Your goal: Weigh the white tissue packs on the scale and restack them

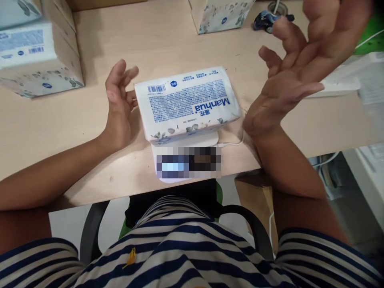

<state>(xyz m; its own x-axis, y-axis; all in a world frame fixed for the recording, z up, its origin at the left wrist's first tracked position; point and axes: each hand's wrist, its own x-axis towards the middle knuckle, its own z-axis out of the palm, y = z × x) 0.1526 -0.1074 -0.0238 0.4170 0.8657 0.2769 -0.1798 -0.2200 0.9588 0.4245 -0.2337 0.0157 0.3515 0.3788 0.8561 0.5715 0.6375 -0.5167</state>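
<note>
A white pack of tissues (186, 102) with blue print and a leaf pattern rests on a small white scale-like device (192, 140), whose front panel is blurred out. My left hand (120, 106) stands at the pack's left end, fingers apart and partly curled; some fingertips are hidden behind the pack's edge or close to it, and I cannot tell whether they touch. To the right of the pack, my right hand (294, 68) is raised with the palm showing and the fingers spread, holding nothing.
More tissue packs (42, 60) are piled at the left, and another pack (223, 16) stands at the back. A dark blue crumpled item (265, 21) lies near it. A white cable (232, 143) runs from the device. White equipment (336, 86) sits at the right.
</note>
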